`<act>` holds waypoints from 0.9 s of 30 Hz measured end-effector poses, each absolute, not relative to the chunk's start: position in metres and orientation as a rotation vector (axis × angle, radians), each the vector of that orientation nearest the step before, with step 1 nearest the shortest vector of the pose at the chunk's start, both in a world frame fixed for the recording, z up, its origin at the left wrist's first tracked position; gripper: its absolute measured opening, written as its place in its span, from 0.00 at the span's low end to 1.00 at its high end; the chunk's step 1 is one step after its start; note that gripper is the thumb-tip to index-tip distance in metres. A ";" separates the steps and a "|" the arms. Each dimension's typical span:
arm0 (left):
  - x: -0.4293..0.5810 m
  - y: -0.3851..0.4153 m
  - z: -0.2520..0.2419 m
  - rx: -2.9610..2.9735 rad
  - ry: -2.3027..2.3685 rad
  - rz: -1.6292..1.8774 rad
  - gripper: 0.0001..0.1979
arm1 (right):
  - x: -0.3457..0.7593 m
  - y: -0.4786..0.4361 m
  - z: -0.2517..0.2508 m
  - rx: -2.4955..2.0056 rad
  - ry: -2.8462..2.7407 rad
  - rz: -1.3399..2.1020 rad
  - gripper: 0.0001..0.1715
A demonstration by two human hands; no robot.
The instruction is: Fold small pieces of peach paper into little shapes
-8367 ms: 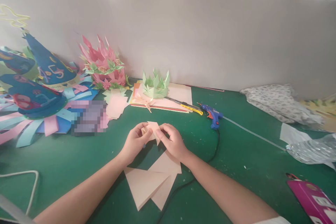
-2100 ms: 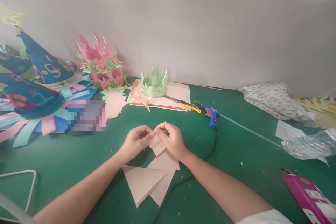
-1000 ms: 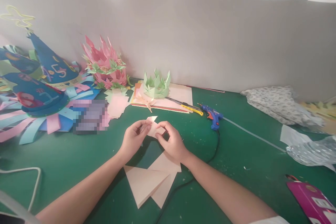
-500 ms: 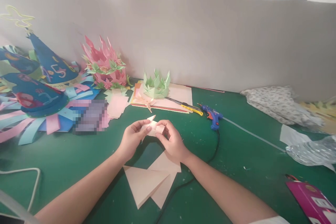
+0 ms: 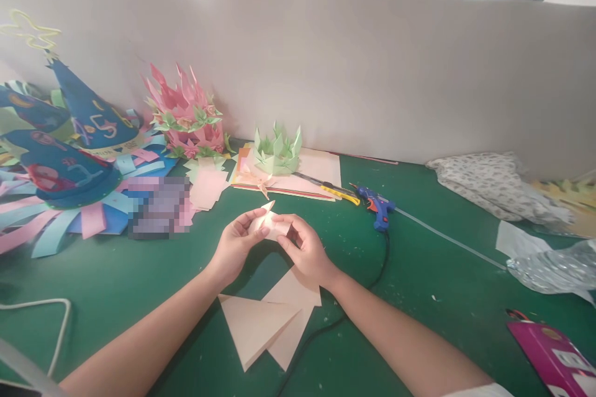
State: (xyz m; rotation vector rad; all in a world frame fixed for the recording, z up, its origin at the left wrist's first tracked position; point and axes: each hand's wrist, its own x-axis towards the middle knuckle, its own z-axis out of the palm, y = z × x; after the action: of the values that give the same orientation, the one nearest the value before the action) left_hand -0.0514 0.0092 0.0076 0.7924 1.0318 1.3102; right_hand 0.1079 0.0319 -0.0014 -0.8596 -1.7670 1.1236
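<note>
Blue hats [image 5: 90,108] left, patterned cloth [image 5: 493,183] far right.

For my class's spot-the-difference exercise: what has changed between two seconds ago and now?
The small folded paper, which hung downward, now spreads sideways between the left hand and the right hand, a pointed corner sticking up. Nothing was visibly taken up or let go. The larger papers, green crown and glue gun stayed put.

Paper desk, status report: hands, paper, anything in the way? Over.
Left-hand grip and right-hand grip both on small folded paper piece. Larger paper pieces nearer the camera. Possible snag: glue-gun cord under right forearm.
</note>
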 end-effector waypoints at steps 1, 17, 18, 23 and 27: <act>-0.051 0.009 0.008 0.798 1.027 1.301 0.22 | 0.108 0.032 -0.001 -0.861 -1.771 1.122 0.16; -0.054 0.009 0.007 0.749 0.958 1.209 0.24 | 0.109 0.032 -0.004 -0.848 -1.796 1.040 0.17; -0.054 0.009 0.008 0.744 0.950 1.205 0.24 | 0.109 0.032 -0.004 -0.840 -1.800 1.054 0.17; -0.052 0.009 0.008 0.718 0.929 1.189 0.25 | 0.109 0.033 -0.004 -0.802 -1.802 1.109 0.17; -0.054 0.009 0.008 0.713 0.922 1.185 0.25 | 0.109 0.035 -0.005 -0.818 -1.735 1.196 0.13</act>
State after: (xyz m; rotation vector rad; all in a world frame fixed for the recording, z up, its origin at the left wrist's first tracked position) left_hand -0.0538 0.0091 0.0084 0.7133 0.9223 1.1851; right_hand 0.1087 0.0345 -0.0048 -0.8176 -1.7354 1.1959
